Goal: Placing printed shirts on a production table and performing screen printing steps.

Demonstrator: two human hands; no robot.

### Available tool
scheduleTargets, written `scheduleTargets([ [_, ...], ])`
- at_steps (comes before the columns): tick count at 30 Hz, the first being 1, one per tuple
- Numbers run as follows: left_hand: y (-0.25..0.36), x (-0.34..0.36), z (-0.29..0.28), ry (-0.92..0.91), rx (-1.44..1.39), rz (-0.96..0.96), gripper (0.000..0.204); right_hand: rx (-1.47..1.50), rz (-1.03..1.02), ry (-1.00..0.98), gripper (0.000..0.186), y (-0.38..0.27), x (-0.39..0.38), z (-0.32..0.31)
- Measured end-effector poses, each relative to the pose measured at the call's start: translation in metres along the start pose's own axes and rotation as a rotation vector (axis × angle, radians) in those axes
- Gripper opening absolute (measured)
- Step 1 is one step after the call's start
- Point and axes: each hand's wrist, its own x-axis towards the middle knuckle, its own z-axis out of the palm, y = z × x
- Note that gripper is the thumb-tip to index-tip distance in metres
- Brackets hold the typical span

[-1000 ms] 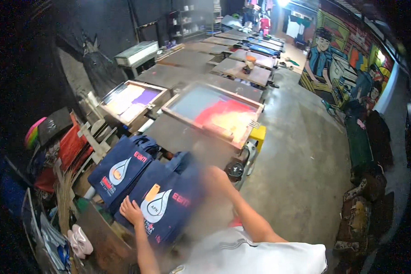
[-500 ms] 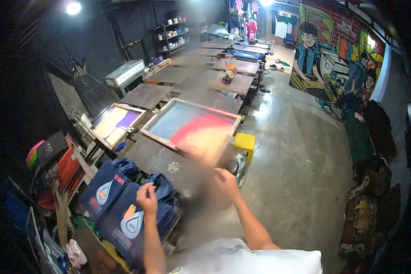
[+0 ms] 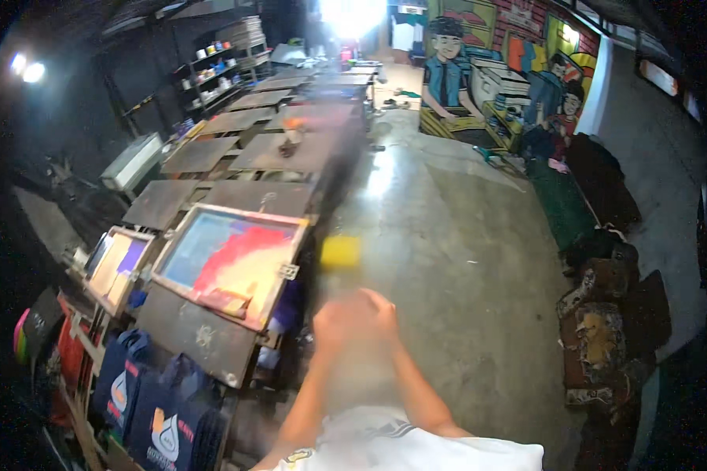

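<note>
Now both hands meet in front of the chest, the left hand (image 3: 339, 320) and the right hand (image 3: 375, 312) touching; blur hides each grip, so I cannot tell if anything is held. Nearest is the printing screen (image 3: 228, 263), on the bench (image 3: 192, 336) to the left. Steadier hands before reaching would probably help.

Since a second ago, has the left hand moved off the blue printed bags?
Yes. The left hand has left the blue printed bags and now sits right of them, against the right hand, in front of the red-inked screen frame.
</note>
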Motion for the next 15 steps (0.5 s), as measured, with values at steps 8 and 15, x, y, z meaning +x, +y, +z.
scheduleTargets([
  [8, -0.023, 0.068, 0.085, -0.292, 0.224, 0.129, 0.015, 0.125, 0.29, 0.147, 0.019, 0.051, 0.044, -0.053],
  [15, -0.07, 0.193, 0.119, -0.38, 0.118, 0.021, 0.018, 0.001, 0.206, 0.071, 0.023, 0.109, 0.157, -0.047],
])
